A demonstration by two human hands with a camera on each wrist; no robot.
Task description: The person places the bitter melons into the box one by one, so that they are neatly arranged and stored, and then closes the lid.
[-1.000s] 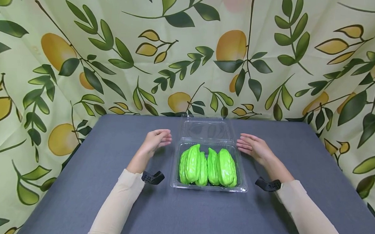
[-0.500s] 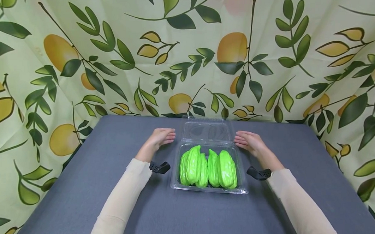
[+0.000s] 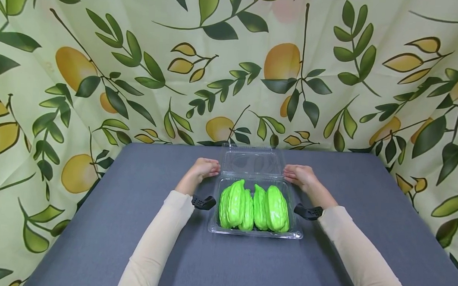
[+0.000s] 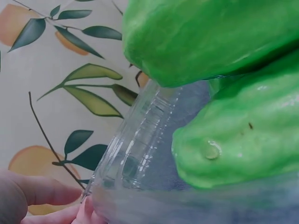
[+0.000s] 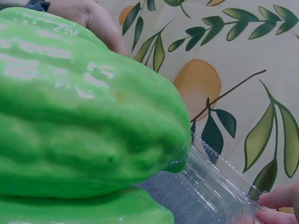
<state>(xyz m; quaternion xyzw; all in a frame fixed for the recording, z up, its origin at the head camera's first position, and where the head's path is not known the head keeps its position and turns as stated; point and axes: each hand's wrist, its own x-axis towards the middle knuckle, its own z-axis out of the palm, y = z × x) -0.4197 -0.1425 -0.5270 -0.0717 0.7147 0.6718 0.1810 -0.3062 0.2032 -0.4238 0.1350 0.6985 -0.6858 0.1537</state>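
A clear plastic clamshell container (image 3: 255, 233) lies unfolded on the table, its lid (image 3: 253, 162) flipped back toward the cloth. Several glossy, ridged green vegetables (image 3: 236, 204), like bitter melons, fill the base in two groups. At the lid's left edge, my left hand (image 3: 203, 168) pinches the rim; its thumb and fingers (image 4: 51, 190) meet there in the left wrist view. Opposite, my right hand (image 3: 303, 176) pinches the lid's right edge, with fingers (image 5: 279, 197) on both sides of the rim in the right wrist view.
The dark grey table (image 3: 142, 173) runs back to a hanging cloth (image 3: 137, 112) printed with leaves and fruit. Each wrist wears a black camera band, the left one (image 3: 204, 202) and the right one (image 3: 308, 212) beside the container's sides.
Both hands have moved inward from either side, from apart from the container to the lid's edges, where they now pinch it. The container and the green vegetables stay in place.
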